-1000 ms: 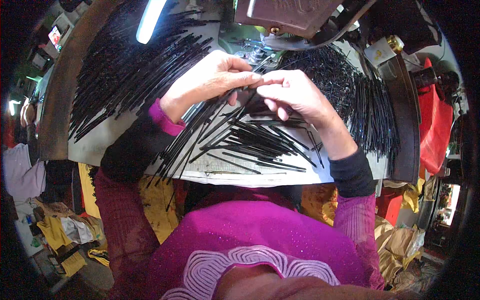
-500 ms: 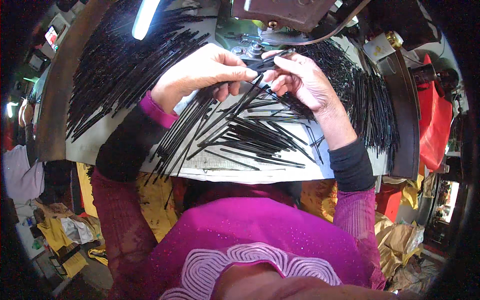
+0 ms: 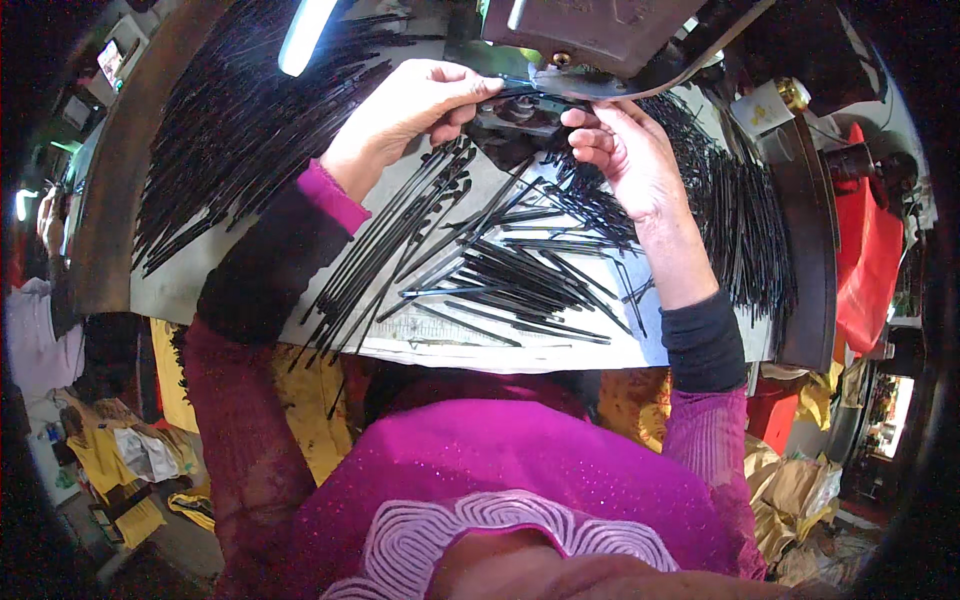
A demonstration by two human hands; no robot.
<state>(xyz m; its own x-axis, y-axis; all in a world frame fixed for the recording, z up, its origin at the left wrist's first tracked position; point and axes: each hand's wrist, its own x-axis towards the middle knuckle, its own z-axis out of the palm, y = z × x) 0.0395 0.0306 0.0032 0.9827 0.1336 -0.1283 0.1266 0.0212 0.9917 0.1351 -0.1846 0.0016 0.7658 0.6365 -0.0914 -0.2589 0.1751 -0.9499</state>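
My left hand [image 3: 415, 110] pinches a thin black strip [image 3: 520, 92] and holds its end under the head of a grey machine [image 3: 600, 40] at the top of the table. Close beside it, my right hand [image 3: 625, 150] has its fingertips on the same strip at the machine's foot. Below both hands a loose pile of black strips [image 3: 510, 280] lies fanned over the white table top [image 3: 450, 350]. My forearms wear black sleeves with magenta cuffs.
A large heap of black strips [image 3: 230, 130] covers the table's left side, and another heap [image 3: 740, 220] lies at the right. A lit tube lamp [image 3: 305, 35] hangs at the upper left. Yellow cloth [image 3: 190, 400] and red fabric [image 3: 865, 270] sit beyond the table edges.
Both hands have moved up and away from the pile to the machine's head, carrying a black strip with them.
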